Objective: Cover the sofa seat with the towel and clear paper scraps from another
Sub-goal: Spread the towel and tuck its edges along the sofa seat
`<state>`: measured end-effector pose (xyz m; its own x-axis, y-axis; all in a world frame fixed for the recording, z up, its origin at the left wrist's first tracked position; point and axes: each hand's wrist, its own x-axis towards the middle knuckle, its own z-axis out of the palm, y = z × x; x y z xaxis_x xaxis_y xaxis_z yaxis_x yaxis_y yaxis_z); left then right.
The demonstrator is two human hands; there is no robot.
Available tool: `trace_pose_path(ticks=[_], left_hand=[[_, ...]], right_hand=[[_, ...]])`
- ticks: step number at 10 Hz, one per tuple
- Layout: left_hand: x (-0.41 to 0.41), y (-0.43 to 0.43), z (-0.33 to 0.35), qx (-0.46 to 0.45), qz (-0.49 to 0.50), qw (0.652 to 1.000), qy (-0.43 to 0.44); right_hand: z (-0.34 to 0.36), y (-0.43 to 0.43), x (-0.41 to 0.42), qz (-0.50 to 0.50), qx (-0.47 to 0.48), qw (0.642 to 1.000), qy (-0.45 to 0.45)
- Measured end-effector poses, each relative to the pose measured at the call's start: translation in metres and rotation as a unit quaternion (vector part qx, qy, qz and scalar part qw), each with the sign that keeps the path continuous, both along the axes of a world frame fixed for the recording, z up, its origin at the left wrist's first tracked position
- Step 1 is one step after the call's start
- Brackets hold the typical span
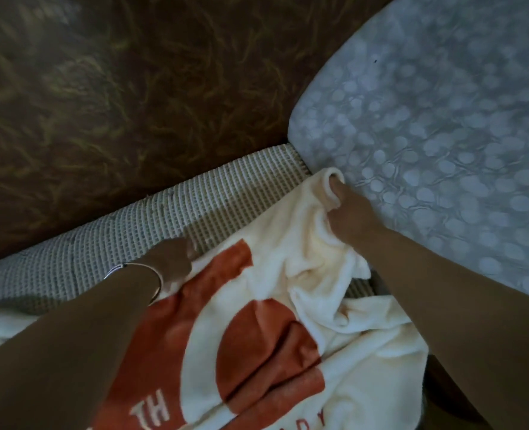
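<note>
A cream towel (288, 274) with orange shapes and letters lies rumpled over the sofa seat (170, 212), which wears a beige waffle-weave cover. My right hand (347, 212) grips the towel's far corner, bunched at the seat's back right corner. My left hand (173, 257), with thin bangles at the wrist, holds the towel's far edge near the middle of the seat; its fingertips are hidden by the cloth. A strip of bare seat shows beyond the towel.
The dark brown patterned sofa back (117, 103) rises behind the seat. A pale blue quilted cushion or mattress (443, 135) with round dots butts against the seat on the right. No paper scraps are in view.
</note>
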<state>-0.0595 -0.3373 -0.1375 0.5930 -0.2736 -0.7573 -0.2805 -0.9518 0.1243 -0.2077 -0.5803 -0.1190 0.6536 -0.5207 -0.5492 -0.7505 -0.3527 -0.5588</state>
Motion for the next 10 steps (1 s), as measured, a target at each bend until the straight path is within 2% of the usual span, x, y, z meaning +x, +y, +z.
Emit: trace_pose_path(ticks=[1,3,4,5,6,7,8,9,10], left_hand=[[0.0,0.004,-0.001,-0.021,0.005,1.0,0.007],[0.001,0.015,-0.008,0.038,-0.126,0.991,-0.009],[0.016,0.013,0.002,0.072,-0.122,0.987,-0.08],[0.046,0.019,0.009,0.076,-0.107,0.961,-0.245],[0.055,0.013,0.0,0.012,-0.04,0.985,-0.17],[0.042,0.0,-0.011,-0.018,0.066,0.992,-0.102],[0.035,-0.003,-0.025,0.005,0.091,0.994,-0.065],[0.048,-0.003,-0.033,-0.009,0.124,0.987,-0.1],[0.068,-0.005,-0.033,-0.001,0.13,0.975,-0.181]], right_hand=[[-0.008,0.002,0.008,0.003,-0.026,0.999,0.026],[-0.012,0.002,0.011,0.0,-0.034,0.998,0.047],[-0.011,0.001,0.012,-0.006,-0.017,0.999,0.031],[-0.014,0.002,0.016,-0.014,-0.009,1.0,0.02],[-0.02,0.004,0.023,-0.006,-0.002,1.0,0.025],[-0.024,0.002,0.026,0.002,-0.005,0.999,0.035],[-0.027,-0.001,0.028,0.015,-0.02,0.999,0.04],[-0.031,-0.006,0.037,0.028,-0.041,0.998,0.04],[-0.034,-0.011,0.053,0.053,-0.061,0.996,0.039]])
